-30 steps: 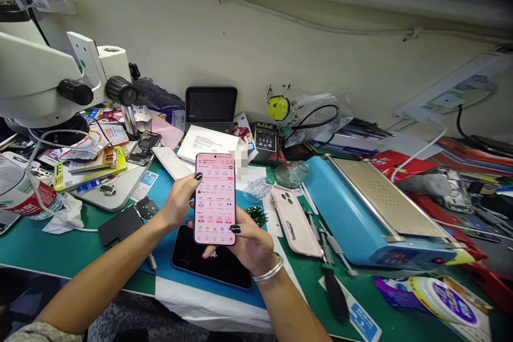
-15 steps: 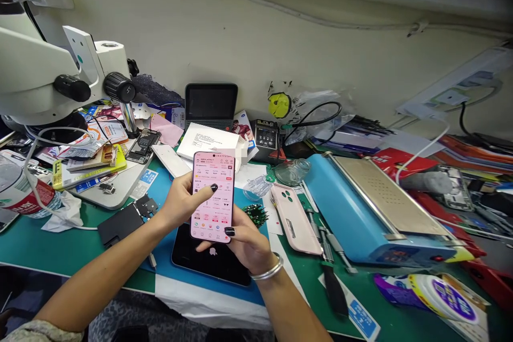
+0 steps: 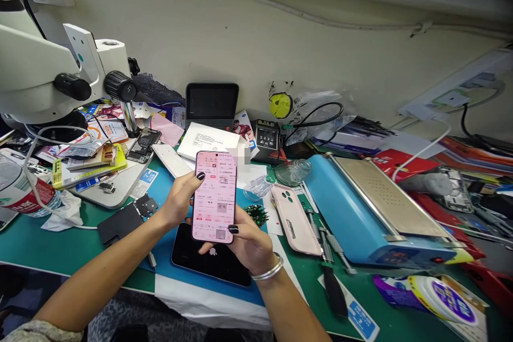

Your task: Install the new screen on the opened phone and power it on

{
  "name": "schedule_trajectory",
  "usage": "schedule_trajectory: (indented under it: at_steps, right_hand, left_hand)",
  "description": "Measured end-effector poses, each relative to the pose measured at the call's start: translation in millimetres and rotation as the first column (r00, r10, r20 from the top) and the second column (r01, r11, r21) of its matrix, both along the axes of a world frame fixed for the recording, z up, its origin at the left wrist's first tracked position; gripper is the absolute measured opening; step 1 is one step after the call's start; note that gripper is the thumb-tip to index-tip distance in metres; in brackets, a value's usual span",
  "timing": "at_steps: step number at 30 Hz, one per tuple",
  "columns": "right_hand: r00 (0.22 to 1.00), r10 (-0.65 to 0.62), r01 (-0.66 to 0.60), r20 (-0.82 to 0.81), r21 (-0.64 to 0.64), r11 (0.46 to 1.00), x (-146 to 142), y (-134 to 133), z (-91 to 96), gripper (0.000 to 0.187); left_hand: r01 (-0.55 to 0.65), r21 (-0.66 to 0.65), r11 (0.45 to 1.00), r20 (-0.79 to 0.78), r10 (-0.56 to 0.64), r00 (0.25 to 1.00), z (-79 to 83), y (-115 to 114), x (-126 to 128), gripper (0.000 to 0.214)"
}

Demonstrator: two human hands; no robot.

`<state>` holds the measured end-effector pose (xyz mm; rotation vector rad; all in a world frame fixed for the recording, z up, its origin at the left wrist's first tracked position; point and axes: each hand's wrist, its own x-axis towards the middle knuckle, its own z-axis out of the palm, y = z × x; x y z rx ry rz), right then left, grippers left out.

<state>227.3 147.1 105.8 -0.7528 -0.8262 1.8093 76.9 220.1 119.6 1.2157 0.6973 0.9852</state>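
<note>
A smartphone (image 3: 214,197) stands tilted up in front of me, its lit pink screen facing me with text and small pictures. My left hand (image 3: 182,197) is closed at its left side, fingers mostly hidden behind it, thumb near the upper left edge. From the lower right my right hand (image 3: 250,240) grips the phone, its thumb on the lower right edge and a fingertip showing below. Under the phone, a black tablet (image 3: 212,264) with a white apple logo lies on a blue mat (image 3: 164,246).
At left are a microscope (image 3: 36,75), a plastic cup (image 3: 24,187) and a black flat part (image 3: 124,224). To the right lie a pink phone case (image 3: 294,219), a black-handled screwdriver (image 3: 334,288) and a blue heating plate machine (image 3: 348,214). A white box (image 3: 208,139) sits behind the phone.
My left thumb has moved from the middle of the screen up and left to its edge. The screen now shows a different, partly overlapping page. My right hand keeps its hold.
</note>
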Motion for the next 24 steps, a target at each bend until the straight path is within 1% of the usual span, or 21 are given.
schedule_trajectory:
  at_steps: [6, 15, 18, 21, 24]
  right_hand:
    - [0.999, 0.028, -0.025, -0.040, 0.072, 0.997, 1.8, 1.2, -7.3, 0.067]
    - [0.998, 0.036, -0.029, -0.053, 0.124, 0.992, 2.0, 0.9, -12.5, 0.057]
    - [0.999, 0.027, -0.021, -0.039, 0.148, 0.989, 0.3, 0.5, -16.5, 0.054]
    - [0.999, 0.024, -0.017, -0.045, 0.151, 0.988, -1.3, 0.4, -17.2, 0.053]
    - [0.998, 0.024, -0.017, -0.057, 0.125, 0.992, -2.1, 0.6, -13.0, 0.054]
  left_hand:
    - [-0.009, 0.014, 1.000, 0.004, 0.009, 1.000, -0.2, 1.8, 1.1, 0.045]
    - [-0.025, 0.026, 0.999, -0.016, 0.025, 1.000, 0.9, -0.8, 0.2, 0.052]
    - [-0.057, 0.022, 0.998, -0.049, 0.058, 0.997, 2.4, -2.6, 0.5, 0.048]
    - [-0.076, 0.019, 0.997, -0.062, 0.077, 0.995, 2.8, -3.8, 0.7, 0.045]
    - [-0.044, 0.014, 0.999, -0.042, 0.044, 0.998, 2.0, -3.6, 0.3, 0.049]
